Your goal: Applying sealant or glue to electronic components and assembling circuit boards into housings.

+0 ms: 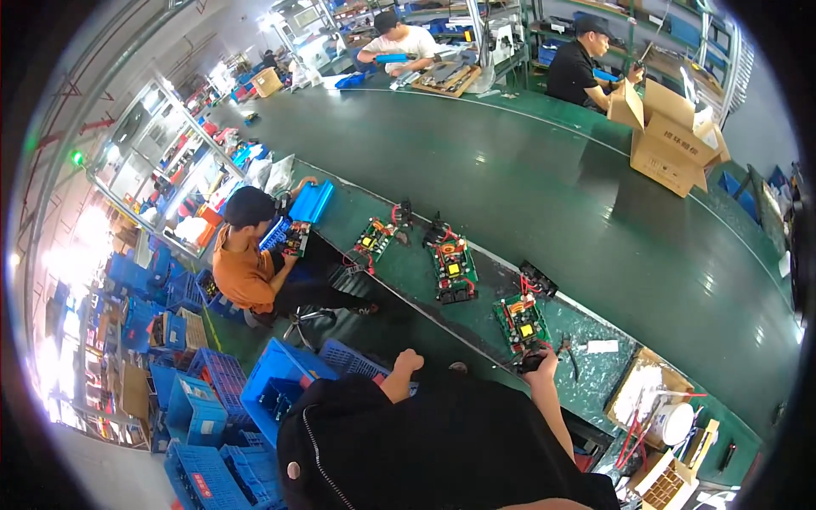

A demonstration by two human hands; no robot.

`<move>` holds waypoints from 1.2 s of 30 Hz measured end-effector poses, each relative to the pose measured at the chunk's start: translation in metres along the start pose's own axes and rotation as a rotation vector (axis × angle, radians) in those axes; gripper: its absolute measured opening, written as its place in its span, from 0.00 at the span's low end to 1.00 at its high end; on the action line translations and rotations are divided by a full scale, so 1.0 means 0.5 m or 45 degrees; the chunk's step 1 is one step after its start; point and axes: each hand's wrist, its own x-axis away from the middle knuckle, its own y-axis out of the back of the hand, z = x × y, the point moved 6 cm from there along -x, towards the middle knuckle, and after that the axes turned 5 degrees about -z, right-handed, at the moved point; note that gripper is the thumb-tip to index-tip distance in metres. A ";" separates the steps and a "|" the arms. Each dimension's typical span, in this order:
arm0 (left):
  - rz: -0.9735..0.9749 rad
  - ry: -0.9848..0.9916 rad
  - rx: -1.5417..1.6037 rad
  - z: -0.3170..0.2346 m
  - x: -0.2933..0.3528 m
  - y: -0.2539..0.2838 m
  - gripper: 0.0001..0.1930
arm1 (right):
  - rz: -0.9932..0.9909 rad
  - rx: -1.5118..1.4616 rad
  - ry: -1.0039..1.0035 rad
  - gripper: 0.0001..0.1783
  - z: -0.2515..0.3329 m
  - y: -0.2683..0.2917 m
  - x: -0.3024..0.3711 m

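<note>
My right hand [544, 371] is closed on a black part [532, 361] at the near edge of a green circuit board [521, 324]. Red wires run from that board's far end to another black piece [538, 278]. My left hand [409, 362] hangs over the blue crates with its fingers curled; what they hold, if anything, is hidden. Farther left along the bench lie a second circuit board [453, 265] and a third circuit board [372, 241], both with black parts attached. Black-handled pliers [573, 360] rest just right of my right hand.
A long green conveyor [527, 170] curves past the bench. An open cardboard box [676, 140] stands on its far side. Blue crates [285, 374] sit at my lower left. A co-worker in orange [246, 263] sits left, two more people work across. A white tub [673, 422] is right.
</note>
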 end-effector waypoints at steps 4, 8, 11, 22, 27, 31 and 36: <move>0.200 -0.003 -0.024 -0.078 0.054 0.002 0.14 | -0.016 0.003 0.069 0.10 0.010 0.030 -0.027; 0.309 0.086 0.054 -0.023 0.046 -0.020 0.11 | 0.041 0.074 0.067 0.11 0.006 -0.003 0.014; 0.367 0.218 -0.016 0.033 0.026 -0.046 0.17 | 0.040 -0.022 0.085 0.13 0.008 0.027 -0.040; 0.755 -0.020 0.898 0.076 0.095 -0.031 0.16 | -0.022 -0.055 0.121 0.12 0.006 0.012 -0.018; 0.333 0.155 0.206 0.126 -0.033 -0.101 0.14 | -0.027 -0.012 0.139 0.11 0.006 -0.011 0.010; 0.398 0.231 0.187 0.070 -0.034 -0.084 0.12 | -0.060 0.008 0.116 0.11 0.004 -0.018 0.028; 0.452 0.225 0.225 0.065 -0.041 -0.089 0.12 | -0.095 0.027 0.143 0.12 0.001 -0.021 0.039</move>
